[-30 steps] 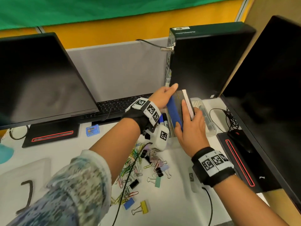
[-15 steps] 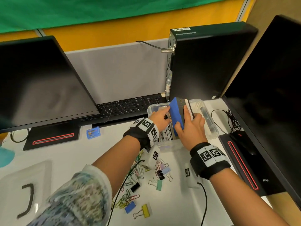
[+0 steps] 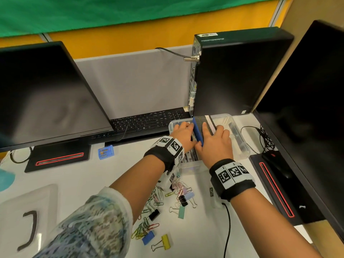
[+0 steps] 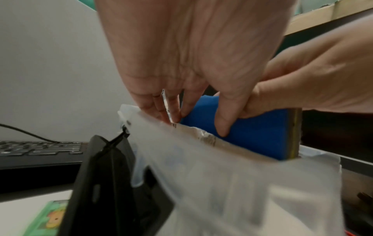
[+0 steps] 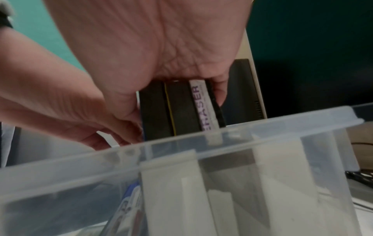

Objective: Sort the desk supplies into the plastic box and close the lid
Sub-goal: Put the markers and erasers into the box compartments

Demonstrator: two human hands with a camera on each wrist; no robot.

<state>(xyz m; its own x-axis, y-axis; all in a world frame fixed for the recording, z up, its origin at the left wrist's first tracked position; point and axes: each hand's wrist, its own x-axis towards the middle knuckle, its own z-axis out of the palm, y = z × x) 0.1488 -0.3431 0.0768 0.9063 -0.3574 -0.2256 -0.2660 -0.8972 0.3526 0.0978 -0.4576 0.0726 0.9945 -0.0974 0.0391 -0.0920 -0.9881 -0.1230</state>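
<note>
A clear plastic box [image 3: 240,144] stands on the desk in front of the PC tower. A stack of board erasers [image 3: 198,129], blue felt on the left and black with a white "ERASER" label [image 5: 203,108] on the right, stands on edge inside it, sticking up above the rim [image 5: 262,127]. My right hand [image 3: 214,140] grips the stack from above, thumb on the blue side, fingers on the label side. My left hand [image 3: 183,131] reaches into the box just left of the stack, fingers straight, thumb [image 4: 222,127] touching the blue felt [image 4: 258,135]. A marker pack [image 3: 191,157] lies in the box under my left wrist.
Loose paper clips and binder clips [image 3: 167,202] are scattered in front of the box. The clear lid [image 3: 28,211] lies front left, a small blue box [image 3: 106,151] by the keyboard [image 3: 145,121]. Monitors flank the desk; cables [image 3: 264,138] and a mouse [image 3: 275,161] lie right.
Both hands have lowered the eraser stack from above the box down into it. My left hand slid from the stack's top to its left side.
</note>
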